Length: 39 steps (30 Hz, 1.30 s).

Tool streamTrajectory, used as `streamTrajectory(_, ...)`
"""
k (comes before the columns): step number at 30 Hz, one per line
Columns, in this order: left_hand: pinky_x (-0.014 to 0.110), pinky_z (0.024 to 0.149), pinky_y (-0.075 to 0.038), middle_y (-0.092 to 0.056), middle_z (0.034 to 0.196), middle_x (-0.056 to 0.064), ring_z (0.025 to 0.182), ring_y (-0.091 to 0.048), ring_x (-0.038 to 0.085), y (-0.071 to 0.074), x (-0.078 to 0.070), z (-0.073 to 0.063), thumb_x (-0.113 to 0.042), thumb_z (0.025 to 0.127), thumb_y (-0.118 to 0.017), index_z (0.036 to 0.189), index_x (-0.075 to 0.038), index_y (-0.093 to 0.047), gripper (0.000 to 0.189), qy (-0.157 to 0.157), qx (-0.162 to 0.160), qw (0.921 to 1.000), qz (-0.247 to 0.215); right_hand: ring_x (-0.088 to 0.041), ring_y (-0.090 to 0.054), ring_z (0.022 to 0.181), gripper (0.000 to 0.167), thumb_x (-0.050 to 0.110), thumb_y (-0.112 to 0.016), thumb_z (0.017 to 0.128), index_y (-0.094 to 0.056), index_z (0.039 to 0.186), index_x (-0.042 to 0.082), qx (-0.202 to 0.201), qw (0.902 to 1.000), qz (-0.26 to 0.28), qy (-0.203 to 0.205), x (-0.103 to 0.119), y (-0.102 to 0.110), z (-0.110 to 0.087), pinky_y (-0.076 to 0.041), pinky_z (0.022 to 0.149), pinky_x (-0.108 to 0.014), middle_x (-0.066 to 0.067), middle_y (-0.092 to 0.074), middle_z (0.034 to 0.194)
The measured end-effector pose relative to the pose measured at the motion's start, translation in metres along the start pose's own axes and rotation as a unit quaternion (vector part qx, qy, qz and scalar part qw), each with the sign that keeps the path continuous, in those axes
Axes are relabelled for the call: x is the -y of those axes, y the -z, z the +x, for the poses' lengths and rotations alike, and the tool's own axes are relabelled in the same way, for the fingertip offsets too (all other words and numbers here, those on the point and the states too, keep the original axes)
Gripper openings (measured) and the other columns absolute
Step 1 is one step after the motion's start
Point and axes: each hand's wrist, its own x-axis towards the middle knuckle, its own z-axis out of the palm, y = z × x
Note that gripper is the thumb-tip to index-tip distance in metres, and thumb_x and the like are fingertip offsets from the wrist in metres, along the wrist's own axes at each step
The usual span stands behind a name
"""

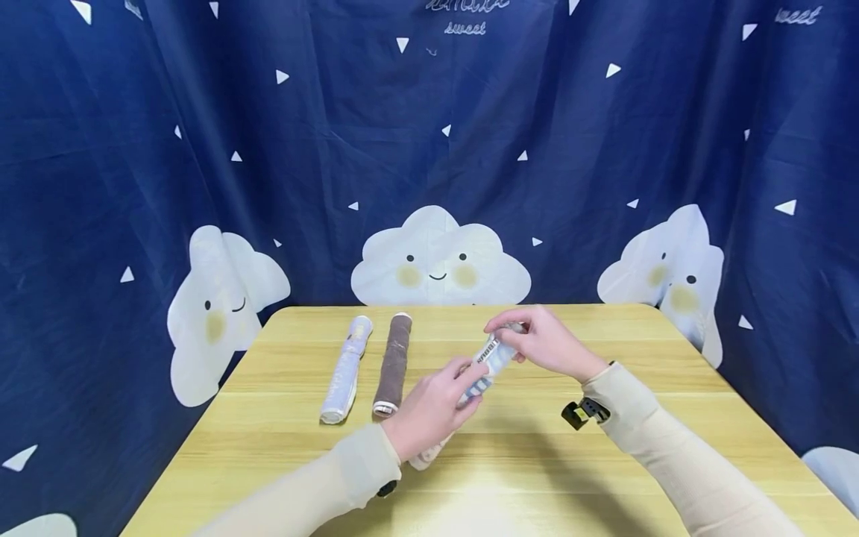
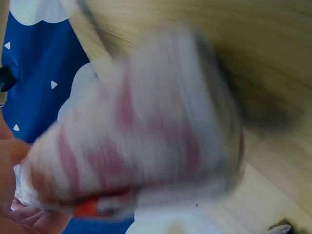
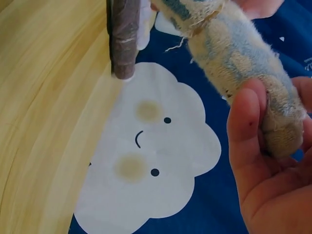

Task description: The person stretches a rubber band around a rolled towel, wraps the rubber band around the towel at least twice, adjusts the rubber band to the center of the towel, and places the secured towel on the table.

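Note:
A rolled-up towel (image 1: pixel 495 356) in white and blue, with dark lettering on it, is held slantwise above the table by both hands. My left hand (image 1: pixel 429 406) grips it around the middle, and its near end sticks out below that wrist. At the far upper end, my right hand (image 1: pixel 546 343) holds the roll between thumb and fingers. The right wrist view shows the fuzzy towel (image 3: pixel 243 58) pinched in along its length, with loose threads there. Blurred in the left wrist view, the near end of the towel (image 2: pixel 146 122) has pink-red patterning.
To the left on the wooden table (image 1: pixel 282 447) lie two more rolled towels, a pale lavender one (image 1: pixel 345 373) and a brown one (image 1: pixel 394 362), side by side. A dark blue curtain (image 1: pixel 376 149) with cloud prints hangs around the table's back and sides.

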Motion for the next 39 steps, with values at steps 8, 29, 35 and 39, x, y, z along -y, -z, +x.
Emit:
streamTrajectory(8, 0.013, 0.072, -0.054, -0.063, 0.119, 0.008, 0.087, -0.069, 0.011, -0.005, 0.008, -0.002, -0.010, 0.096, -0.065, 0.134, -0.014, -0.055, 0.039, 0.001, 0.010, 0.9995, -0.030, -0.019, -0.062, 0.057, 0.013, 0.013, -0.069, 0.094, -0.077, 0.104, 0.008, 0.013, 0.9997, -0.012, -0.019, 0.001, 0.005, 0.000, -0.055, 0.053, -0.029, -0.010, -0.073, 0.096)
streamTrajectory(29, 0.007, 0.065, -0.046, -0.058, 0.106, 0.002, 0.076, -0.053, 0.003, -0.001, 0.005, 0.003, -0.013, 0.095, -0.060, 0.116, -0.013, -0.060, 0.021, 0.035, 0.101, 0.9919, -0.068, -0.018, -0.062, 0.061, 0.028, 0.021, -0.081, 0.085, -0.073, 0.111, 0.010, 0.095, 0.9954, 0.008, -0.015, -0.023, 0.009, -0.006, -0.046, 0.052, -0.023, -0.005, -0.069, 0.077)
streamTrajectory(35, 0.005, 0.053, -0.038, -0.051, 0.099, -0.002, 0.065, -0.046, 0.000, -0.009, 0.004, 0.001, -0.009, 0.092, -0.059, 0.102, -0.014, -0.056, 0.011, 0.030, 0.098, 0.9937, -0.045, -0.018, -0.062, 0.060, 0.028, 0.023, -0.081, 0.086, -0.074, 0.109, 0.011, 0.091, 0.9957, 0.005, -0.017, -0.026, 0.007, -0.006, -0.046, 0.050, -0.024, -0.006, -0.069, 0.076)
streamTrajectory(39, 0.006, 0.052, -0.037, -0.049, 0.099, -0.003, 0.063, -0.045, 0.000, -0.014, 0.007, -0.002, -0.011, 0.092, -0.059, 0.100, -0.016, -0.053, 0.011, 0.028, 0.100, 0.9936, -0.045, -0.023, -0.063, 0.059, 0.025, 0.023, -0.080, 0.087, -0.074, 0.108, 0.011, 0.094, 0.9953, 0.008, -0.020, -0.031, 0.006, -0.006, -0.046, 0.049, -0.024, -0.006, -0.070, 0.074)
